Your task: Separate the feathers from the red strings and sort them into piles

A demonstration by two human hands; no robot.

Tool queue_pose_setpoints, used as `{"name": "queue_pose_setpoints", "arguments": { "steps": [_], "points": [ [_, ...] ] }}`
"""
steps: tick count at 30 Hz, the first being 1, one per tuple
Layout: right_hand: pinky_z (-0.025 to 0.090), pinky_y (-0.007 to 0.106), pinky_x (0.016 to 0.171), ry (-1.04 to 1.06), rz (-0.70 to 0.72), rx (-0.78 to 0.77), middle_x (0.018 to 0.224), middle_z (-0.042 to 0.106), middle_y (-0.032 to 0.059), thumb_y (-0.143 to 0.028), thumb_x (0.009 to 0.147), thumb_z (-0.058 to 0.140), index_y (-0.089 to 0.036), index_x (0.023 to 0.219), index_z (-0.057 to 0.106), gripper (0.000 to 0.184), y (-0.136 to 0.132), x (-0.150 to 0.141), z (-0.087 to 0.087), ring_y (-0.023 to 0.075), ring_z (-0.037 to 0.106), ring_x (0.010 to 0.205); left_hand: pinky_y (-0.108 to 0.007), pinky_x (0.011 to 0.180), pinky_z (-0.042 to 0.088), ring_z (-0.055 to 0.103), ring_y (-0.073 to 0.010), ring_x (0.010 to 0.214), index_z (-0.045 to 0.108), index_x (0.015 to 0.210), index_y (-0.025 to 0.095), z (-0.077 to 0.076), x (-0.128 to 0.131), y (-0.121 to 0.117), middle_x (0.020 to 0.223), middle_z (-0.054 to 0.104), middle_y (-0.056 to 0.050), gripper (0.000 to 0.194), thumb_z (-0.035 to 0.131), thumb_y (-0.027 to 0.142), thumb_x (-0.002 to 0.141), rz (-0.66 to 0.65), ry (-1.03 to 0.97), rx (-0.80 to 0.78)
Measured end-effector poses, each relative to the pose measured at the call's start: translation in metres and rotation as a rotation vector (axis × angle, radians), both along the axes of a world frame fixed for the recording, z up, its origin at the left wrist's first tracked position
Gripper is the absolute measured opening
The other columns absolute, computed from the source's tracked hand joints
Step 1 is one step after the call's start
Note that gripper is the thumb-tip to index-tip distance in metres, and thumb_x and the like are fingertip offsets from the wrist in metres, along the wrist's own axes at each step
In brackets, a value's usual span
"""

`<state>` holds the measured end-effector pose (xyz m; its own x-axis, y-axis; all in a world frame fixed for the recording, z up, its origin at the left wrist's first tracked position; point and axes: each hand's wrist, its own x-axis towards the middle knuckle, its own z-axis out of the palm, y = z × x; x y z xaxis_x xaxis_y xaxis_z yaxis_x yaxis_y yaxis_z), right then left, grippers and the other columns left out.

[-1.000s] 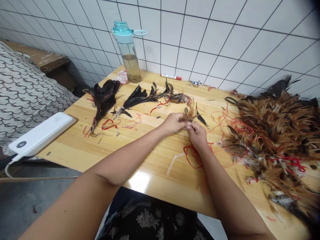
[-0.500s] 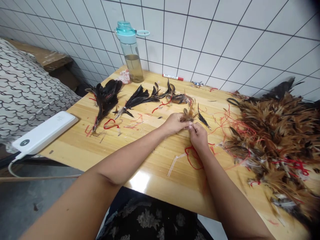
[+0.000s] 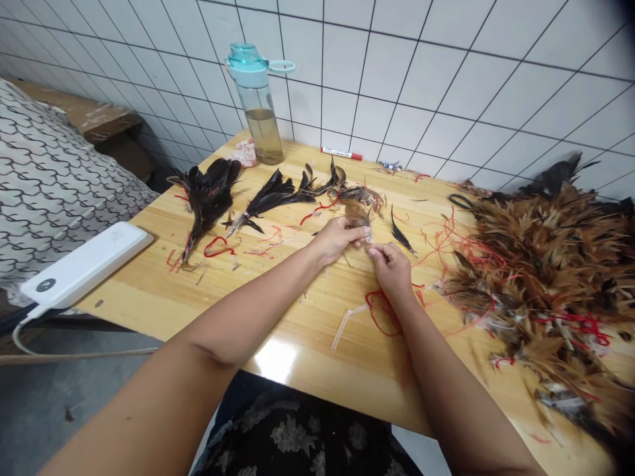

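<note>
My left hand (image 3: 341,239) pinches a small bunch of brown feathers (image 3: 358,213), its tips pointing away from me and the pale quill ends toward me. Close by on the right, my right hand (image 3: 391,263) is closed, thumb against forefinger, just at the quill ends; whatever it pinches is too small to make out. A single black feather (image 3: 401,231) lies on the table beyond the right hand. Red cord (image 3: 380,311) curls under the right wrist, beside a strip of clear tape (image 3: 342,325).
A big heap of brown feathers (image 3: 555,258) covers the right side, with tangled red thread (image 3: 451,241) beside it. Black feather bundles (image 3: 208,198) lie at left. A water bottle (image 3: 262,112) and a red marker (image 3: 341,153) stand near the tiled wall. A white power bank (image 3: 89,261) sits at the left edge.
My hands have come slightly apart. The left has shifted a little left and away from me with the feather bunch; the right stays nearly in place.
</note>
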<state>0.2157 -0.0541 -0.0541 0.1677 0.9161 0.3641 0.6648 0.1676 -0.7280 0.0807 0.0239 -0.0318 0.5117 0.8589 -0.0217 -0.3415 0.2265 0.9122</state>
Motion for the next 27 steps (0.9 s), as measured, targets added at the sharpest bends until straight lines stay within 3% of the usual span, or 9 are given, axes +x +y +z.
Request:
{"name": "queue_pose_setpoints", "arguments": {
  "steps": [6,27],
  "points": [
    [0.045,0.03,0.07,0.07,-0.009,-0.02,0.074,0.063,0.0026,-0.032,0.085,0.055,-0.021,0.076,0.068,0.019,0.001,0.0022,0.0005,0.0171,0.057,0.071,-0.02,0.054,0.037,0.049,-0.004,0.053,0.057,0.069,0.01,0.0012,-0.0041,0.0016,0.06,0.057,0.002,0.029,0.08,0.023,0.06,-0.073,-0.01,-0.137],
    [0.045,0.032,0.071,0.038,0.012,0.01,0.073,0.064,0.0038,-0.03,0.087,0.05,-0.022,0.07,0.063,0.023,0.001,0.0012,-0.001,0.0186,0.059,0.073,-0.018,0.052,0.039,0.05,-0.004,0.05,0.059,0.071,0.009,0.0008,-0.0019,-0.0019,0.059,0.059,0.001,0.022,0.077,0.019,0.065,-0.135,0.034,-0.112]
  ]
}}
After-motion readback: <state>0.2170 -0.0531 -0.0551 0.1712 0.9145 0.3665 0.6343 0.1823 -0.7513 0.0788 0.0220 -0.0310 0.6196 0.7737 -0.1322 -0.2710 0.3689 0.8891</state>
